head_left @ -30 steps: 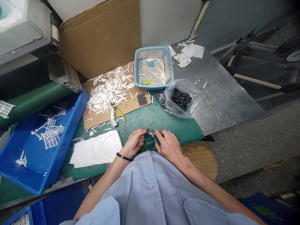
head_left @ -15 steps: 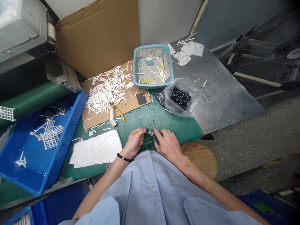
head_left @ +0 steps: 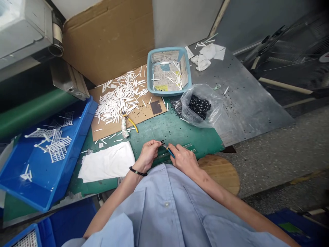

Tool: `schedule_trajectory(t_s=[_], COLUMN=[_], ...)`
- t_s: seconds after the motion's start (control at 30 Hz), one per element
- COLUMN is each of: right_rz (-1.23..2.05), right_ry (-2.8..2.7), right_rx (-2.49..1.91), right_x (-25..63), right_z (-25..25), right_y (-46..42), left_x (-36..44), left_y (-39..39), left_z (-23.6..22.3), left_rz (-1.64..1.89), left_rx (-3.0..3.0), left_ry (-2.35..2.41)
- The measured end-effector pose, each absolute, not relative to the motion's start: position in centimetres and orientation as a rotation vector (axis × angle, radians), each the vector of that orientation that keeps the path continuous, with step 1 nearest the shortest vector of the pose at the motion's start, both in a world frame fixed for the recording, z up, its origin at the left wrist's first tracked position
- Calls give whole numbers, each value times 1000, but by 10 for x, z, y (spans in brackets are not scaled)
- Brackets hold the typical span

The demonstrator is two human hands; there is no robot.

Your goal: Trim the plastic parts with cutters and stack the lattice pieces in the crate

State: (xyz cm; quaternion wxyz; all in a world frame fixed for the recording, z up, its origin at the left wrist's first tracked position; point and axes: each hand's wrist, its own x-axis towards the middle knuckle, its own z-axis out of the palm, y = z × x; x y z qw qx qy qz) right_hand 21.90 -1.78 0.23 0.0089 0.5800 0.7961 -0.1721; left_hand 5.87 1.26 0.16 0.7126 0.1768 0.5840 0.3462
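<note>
Pinching at the near edge of a green cutting mat point(head_left: 164, 132): the left hand point(head_left: 147, 156), a bead bracelet point(head_left: 138, 171) at its wrist, thumb and fingertips drawn narrow around something too small to make out. Gripping from the right: the right hand point(head_left: 184, 159), closed around small blue-handled pliers point(head_left: 169, 152), nose pointing far and left toward the left fingertips. At that nose, a tiny black piece point(head_left: 162, 142), either held in the jaws or only touching them; impossible to tell which. Just right of the pliers, a clear plastic strip point(head_left: 182, 151) lying under the right hand's reach.

Hardly any change over the last second: both hands in about the same spot, the pliers at nearly the same angle, no visible change in what is held.

Farther off on the mat, yellow-handled pliers point(head_left: 131, 123) beside a heap of white plastic strips point(head_left: 118, 99) on a cardboard sheet point(head_left: 102, 132). Far right of those, a light blue basket point(head_left: 169, 49) and a clear plastic bag point(head_left: 203, 118) of black pieces point(head_left: 197, 107). To the left, a white cloth point(head_left: 106, 162) and a blue bin point(head_left: 77, 130) of white plastic lattice pieces point(head_left: 58, 151).
</note>
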Motion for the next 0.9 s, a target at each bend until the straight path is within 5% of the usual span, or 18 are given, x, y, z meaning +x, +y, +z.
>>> schedule_trajectory(t_s=[0.3, 0.57, 0.9], right_rz=[-756, -754, -754], right_ry=[2640, 2563, 2567], right_rx=[2185, 2263, 2229], right_x=[236, 248, 246], right_z=[-11, -11, -12], right_y=[-21, -19, -20], left_x=[37, 39, 47], left_y=[19, 31, 45], left_z=[-6, -12, -10], left_rz=[845, 813, 313], left_rx=[214, 335, 1885], left_ry=[847, 946, 1295])
